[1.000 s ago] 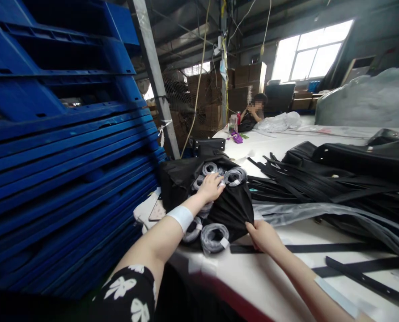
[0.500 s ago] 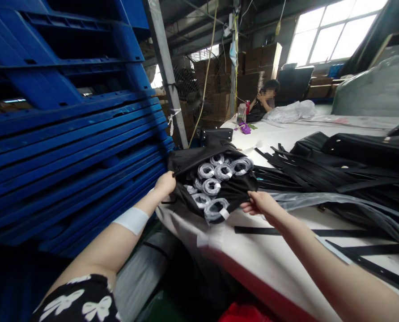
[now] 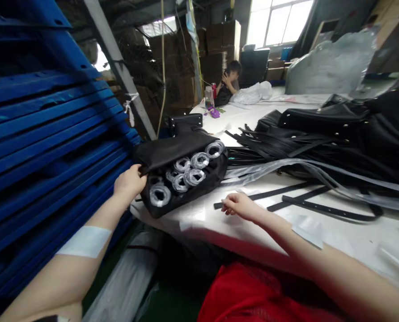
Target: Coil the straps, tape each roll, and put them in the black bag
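My left hand (image 3: 129,182) pinches the left edge of an open black bag (image 3: 172,154) at the table's near left corner. Inside the bag lie several coiled clear strips (image 3: 195,177) with white bands. To the right of the bag, my right hand (image 3: 236,205) hovers near the end of a black strap (image 3: 266,192), fingers loosely curled and partly apart. No hold on the strap can be seen. Behind it, long clear strips (image 3: 300,164) run across the white table (image 3: 199,214).
Blue pallets (image 3: 52,134) are stacked on the left beside a slanted grey post (image 3: 122,71). Black bags and straps (image 3: 320,129) are piled at right. Across the table sits a person (image 3: 231,80) near a red bottle (image 3: 214,90) and clear plastic (image 3: 253,93).
My right hand has let go of the bag's right edge and is apart from it. The bag's opening has narrowed, its flap lying lower over the coils. The view has turned right.
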Motion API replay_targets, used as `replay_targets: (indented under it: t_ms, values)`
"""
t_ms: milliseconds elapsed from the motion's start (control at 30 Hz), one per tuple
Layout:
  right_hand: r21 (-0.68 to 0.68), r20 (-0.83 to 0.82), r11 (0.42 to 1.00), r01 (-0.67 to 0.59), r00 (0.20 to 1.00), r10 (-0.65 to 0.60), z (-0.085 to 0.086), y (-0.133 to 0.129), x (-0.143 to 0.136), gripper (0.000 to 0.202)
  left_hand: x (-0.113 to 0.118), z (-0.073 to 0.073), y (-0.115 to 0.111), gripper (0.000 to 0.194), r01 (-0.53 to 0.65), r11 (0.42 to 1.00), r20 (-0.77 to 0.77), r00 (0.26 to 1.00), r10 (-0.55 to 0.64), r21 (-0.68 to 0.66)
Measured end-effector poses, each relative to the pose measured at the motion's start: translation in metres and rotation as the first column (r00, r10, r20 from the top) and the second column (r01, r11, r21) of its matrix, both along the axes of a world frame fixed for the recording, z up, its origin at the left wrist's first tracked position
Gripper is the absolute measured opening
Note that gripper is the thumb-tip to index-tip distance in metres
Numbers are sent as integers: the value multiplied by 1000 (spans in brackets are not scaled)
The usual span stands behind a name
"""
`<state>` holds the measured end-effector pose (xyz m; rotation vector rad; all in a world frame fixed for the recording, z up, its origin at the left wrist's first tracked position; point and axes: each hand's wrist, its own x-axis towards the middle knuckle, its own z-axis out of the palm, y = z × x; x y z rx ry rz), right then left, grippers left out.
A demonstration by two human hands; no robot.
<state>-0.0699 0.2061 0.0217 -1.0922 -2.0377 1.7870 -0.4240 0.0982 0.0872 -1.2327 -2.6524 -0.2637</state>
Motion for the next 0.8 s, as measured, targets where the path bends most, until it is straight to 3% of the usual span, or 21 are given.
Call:
replay_targets:
  t_ms: [67,167,267,367,467,567,633,733,800]
  values:
    - [110,53,993,-31,998,25,-5,-22,25,23,30,-10,0,64,103,989,-135,987,-87,110]
    - [277,142,945,-175,980,140,-9,-57,60,20,80,-17,15,66,377,900,-234,916,-327,217]
    - [287,158,923,-258,963,221,-17,-90,93,20,134,-23,48,56,589,778,-204,807,-554,217]
    - [264,180,937,-229,966,185,-29,-115,125,19,194,-31,92,47,744,653,-130,668,-733,146]
    - [267,221,958,-109,974,49,-36,-131,158,15,253,-45,135,47,781,623,13,624,-781,-46]
    - [268,231,962,44,967,-109,-37,-141,194,12,300,-55,169,51,719,665,104,691,-715,-201]
    - [253,216,956,148,955,-205,-37,-146,218,12,322,-56,184,40,688,683,142,722,-677,-245]
    - [212,133,933,290,937,-322,-40,-150,251,17,343,-43,186,26,680,678,175,730,-661,-279]
    - [128,5,910,394,918,-398,-43,-147,267,28,353,-26,168,30,707,656,160,703,-693,-265]
